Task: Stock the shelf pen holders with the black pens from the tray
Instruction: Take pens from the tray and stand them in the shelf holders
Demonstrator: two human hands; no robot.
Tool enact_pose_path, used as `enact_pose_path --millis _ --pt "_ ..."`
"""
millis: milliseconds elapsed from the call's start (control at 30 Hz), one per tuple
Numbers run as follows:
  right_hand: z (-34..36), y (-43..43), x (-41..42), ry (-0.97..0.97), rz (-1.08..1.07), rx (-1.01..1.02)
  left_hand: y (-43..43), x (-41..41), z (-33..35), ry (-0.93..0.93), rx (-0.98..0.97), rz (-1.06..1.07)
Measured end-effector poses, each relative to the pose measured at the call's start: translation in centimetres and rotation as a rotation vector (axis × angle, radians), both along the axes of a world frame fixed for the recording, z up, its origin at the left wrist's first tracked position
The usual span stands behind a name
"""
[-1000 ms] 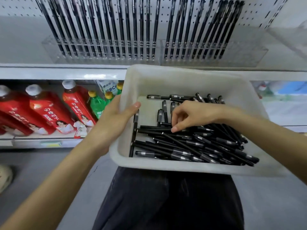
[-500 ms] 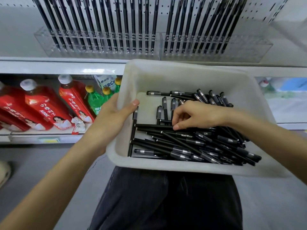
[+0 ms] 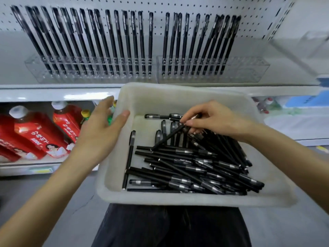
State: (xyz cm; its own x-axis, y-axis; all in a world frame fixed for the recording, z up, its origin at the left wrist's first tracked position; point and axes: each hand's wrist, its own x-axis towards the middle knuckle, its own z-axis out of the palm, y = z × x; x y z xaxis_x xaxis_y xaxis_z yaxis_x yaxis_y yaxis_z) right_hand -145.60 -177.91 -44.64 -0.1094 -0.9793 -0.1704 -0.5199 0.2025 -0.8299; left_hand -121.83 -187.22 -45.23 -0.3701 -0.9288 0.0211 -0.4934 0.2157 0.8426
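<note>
A white plastic tray (image 3: 178, 199) sits against my body, with a loose pile of black pens (image 3: 195, 168) in it. My left hand (image 3: 99, 132) holds the tray's left wall, thumb over the rim and fingers outside. Over the back of the pile, my right hand (image 3: 213, 120) pinches one end of a black pen (image 3: 167, 137), which tilts up out of the heap. On the shelf above stand two clear pen holders. The left holder (image 3: 89, 72) is filled with upright pens. The right holder (image 3: 245, 68) has open slots at its right end.
A white pegboard (image 3: 160, 4) backs the pen shelf. Red bottles (image 3: 35, 136) and green bottles (image 3: 85, 114) stand on the lower shelf to the left, close to my left hand. Grey floor (image 3: 44, 202) lies below, and dark trousers (image 3: 169, 227) show under the tray.
My right hand has gone from pressing on the pile to pinching one pen and raising its end. The view has tilted up, showing more of the shelf. My left hand stays on the tray.
</note>
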Motion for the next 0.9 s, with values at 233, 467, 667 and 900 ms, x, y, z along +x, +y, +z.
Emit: enact_pose_path --millis 233,467,667,900 --pt "3.9 1.7 -4.4 -0.196 -0.244 -0.229 -1.3 -6.1 4.3 -0.033 -0.299 -0.137" --pt "7.7 2.5 -11.0 -0.173 -0.508 -0.425 -1.6 -14.1 4.1 -0.198 -0.506 -0.457" --pt "10.7 1.3 -15.3 -0.207 -0.582 -0.559 -2.5 -17.6 3.3 -0.418 -0.701 -0.505" --pt "12.2 -2.4 -17.2 -0.206 -0.563 -0.607 -4.0 -17.6 1.9 -0.65 -0.803 -0.536"
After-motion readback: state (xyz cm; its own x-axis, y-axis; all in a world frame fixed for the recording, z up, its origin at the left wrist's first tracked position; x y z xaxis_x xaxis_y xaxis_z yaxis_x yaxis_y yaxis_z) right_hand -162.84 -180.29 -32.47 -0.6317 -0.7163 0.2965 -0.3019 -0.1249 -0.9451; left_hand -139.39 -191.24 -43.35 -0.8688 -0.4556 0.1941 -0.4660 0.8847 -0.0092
